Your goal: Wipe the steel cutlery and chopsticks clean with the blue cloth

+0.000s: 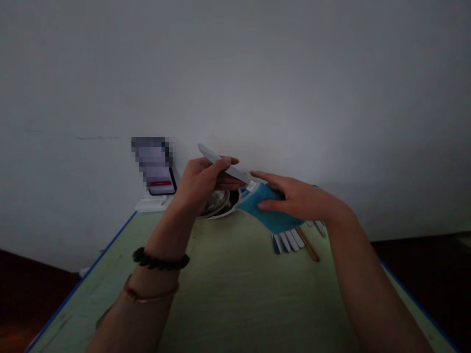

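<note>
My left hand [208,179] is closed around a long, flat, silver utensil [235,172], held at a slant with one rounded end pointing up and left. Its lower end meets a blue cloth [272,208], which hides what kind of utensil it is. My right hand [289,196] grips that cloth between the thumb and fingers, close beside the left hand. A small white tag shows at the cloth's upper edge. Below the cloth, several silver utensil handles [290,241] lie side by side on the table, next to a pair of wooden chopsticks [309,245].
A phone [156,169] leans upright against the wall at the back left, on a white base [152,204]. Behind my hands sits a round, dark dish with a pale rim [217,214], partly hidden. The green table [239,294] has blue edges.
</note>
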Available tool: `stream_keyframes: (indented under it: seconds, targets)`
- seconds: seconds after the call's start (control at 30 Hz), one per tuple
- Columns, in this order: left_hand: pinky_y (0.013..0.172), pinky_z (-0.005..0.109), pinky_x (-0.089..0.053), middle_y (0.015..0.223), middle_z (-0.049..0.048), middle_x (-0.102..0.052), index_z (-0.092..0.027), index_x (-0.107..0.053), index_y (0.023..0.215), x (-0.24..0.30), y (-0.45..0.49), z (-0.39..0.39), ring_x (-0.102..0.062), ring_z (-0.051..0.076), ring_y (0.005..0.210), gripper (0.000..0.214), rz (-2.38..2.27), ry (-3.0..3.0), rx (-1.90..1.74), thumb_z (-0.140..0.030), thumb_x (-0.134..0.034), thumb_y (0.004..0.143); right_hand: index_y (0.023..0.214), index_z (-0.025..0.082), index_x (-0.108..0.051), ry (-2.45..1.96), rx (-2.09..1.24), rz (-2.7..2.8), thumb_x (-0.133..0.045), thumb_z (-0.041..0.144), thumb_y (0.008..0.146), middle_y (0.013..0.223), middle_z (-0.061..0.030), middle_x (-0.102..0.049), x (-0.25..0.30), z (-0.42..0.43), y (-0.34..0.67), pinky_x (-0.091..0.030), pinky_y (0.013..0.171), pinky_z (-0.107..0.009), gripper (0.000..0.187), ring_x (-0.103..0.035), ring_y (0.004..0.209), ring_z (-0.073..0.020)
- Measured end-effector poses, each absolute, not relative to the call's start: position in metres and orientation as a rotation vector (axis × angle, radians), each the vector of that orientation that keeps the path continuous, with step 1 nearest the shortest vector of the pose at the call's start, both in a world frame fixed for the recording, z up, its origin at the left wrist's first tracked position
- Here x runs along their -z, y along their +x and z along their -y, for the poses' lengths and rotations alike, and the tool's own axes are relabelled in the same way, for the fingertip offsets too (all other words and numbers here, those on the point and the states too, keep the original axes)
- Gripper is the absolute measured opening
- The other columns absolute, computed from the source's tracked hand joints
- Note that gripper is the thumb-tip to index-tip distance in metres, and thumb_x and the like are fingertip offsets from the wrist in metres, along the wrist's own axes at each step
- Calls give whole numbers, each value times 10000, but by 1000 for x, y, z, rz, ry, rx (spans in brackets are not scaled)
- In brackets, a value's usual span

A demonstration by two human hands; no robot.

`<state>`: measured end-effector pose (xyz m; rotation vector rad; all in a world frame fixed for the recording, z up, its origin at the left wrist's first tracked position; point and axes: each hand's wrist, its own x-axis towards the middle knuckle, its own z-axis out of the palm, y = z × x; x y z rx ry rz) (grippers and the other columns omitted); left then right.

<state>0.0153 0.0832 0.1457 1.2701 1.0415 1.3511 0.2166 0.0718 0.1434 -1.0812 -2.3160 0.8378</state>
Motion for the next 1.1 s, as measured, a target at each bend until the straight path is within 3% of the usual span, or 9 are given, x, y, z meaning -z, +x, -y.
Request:
stream_keyframes:
  seconds: [0.1,0.27,0.4,0.57,0.83,1.0,1.1]
  targets:
    - [499,180,-563,576,41,-698,-97,-668,861,-148,17,-82,-679,149,514,181,-1034,1288,-1359,-219,-573,768,1324,218,-369,-1247,-829,2271,-622,417,737,1234,-97,-577,-143,-73,215,-463,874,-356,669,-570,1071,-234]
    - [522,199,-572,593,44,-702,-106,-658,872,-149,16,-83,-690,166,552,185,-1011,1319,-1363,-240,-566,783,1050,193,-588,-1552,-592,2384,-577,567,707,1068,-115,-649,-144,-77,219,-476,734,-356,508,-613,901,-268]
    - [531,216,-575,621,54,-708,-108,-652,869,-148,16,-83,-695,179,579,186,-1013,1318,-1356,-248,-556,793,975,203,-638,-1486,-724,2506,-561,572,715,1018,-90,-670,-143,-80,227,-474,684,-316,458,-622,863,-250]
    - [520,201,-565,599,54,-704,-104,-644,874,-147,15,-82,-696,177,580,179,-1013,1323,-1348,-233,-543,801,985,215,-632,-1340,-809,2491,-590,521,718,1021,-62,-672,-140,-81,232,-477,698,-292,409,-619,879,-228]
    - [530,219,-563,617,57,-710,-125,-652,881,-143,12,-82,-695,182,578,179,-958,1415,-1192,-262,-569,800,901,172,-605,-1178,-1027,2437,-461,517,816,902,-40,-674,-144,-73,229,-464,653,-252,383,-606,769,-164]
    - [359,147,-430,505,-5,-625,-144,-656,896,-144,15,-78,-603,113,426,179,-952,1524,-1128,-283,-599,799,961,176,-597,-1170,-1123,2431,-480,505,813,929,-41,-665,-148,-71,226,-470,672,-250,379,-607,804,-169]
    - [351,142,-409,496,-15,-610,-150,-643,939,-144,14,-77,-575,98,404,205,-982,1549,-1176,-279,-631,780,941,170,-586,-1199,-1109,2405,-454,519,821,907,-45,-658,-147,-71,230,-469,655,-251,392,-600,764,-159]
